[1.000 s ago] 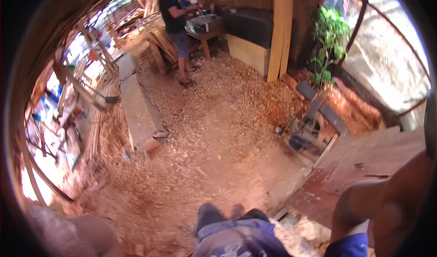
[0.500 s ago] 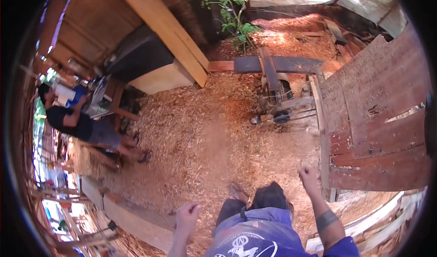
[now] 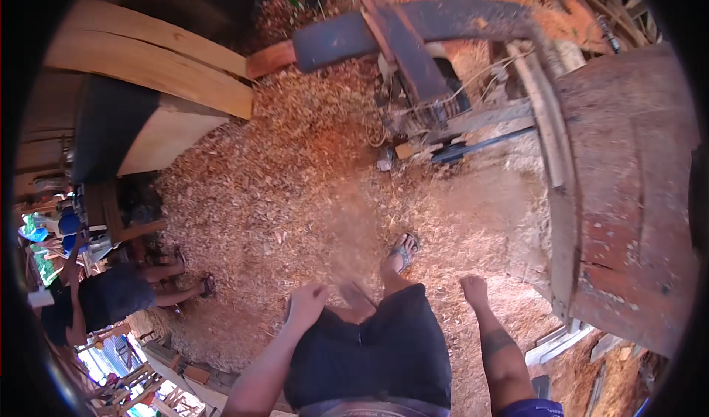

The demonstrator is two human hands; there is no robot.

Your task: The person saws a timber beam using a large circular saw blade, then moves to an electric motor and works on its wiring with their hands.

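Observation:
My left hand hangs by my left thigh with its fingers curled in, and nothing shows in it. Out to the right of my shorts, my right hand is closed in a loose fist, also with nothing visible in it. Both hands are in the air and touch no object. Below them the ground is covered with wood shavings. One sandalled foot of mine is forward; the other is blurred. The thing nearest my right hand is a large reddish wooden panel, apart from it.
Ahead stands a belt-driven machine with planks around it and a dark curved board behind. Thick timber beams jut in from the upper left. A person stands at the left by a bench. Wood offcuts lie at the lower right.
The view has tilted down and moved nearer to the machine and the panel. One of my feet has come forward. Both hands stay loosely closed.

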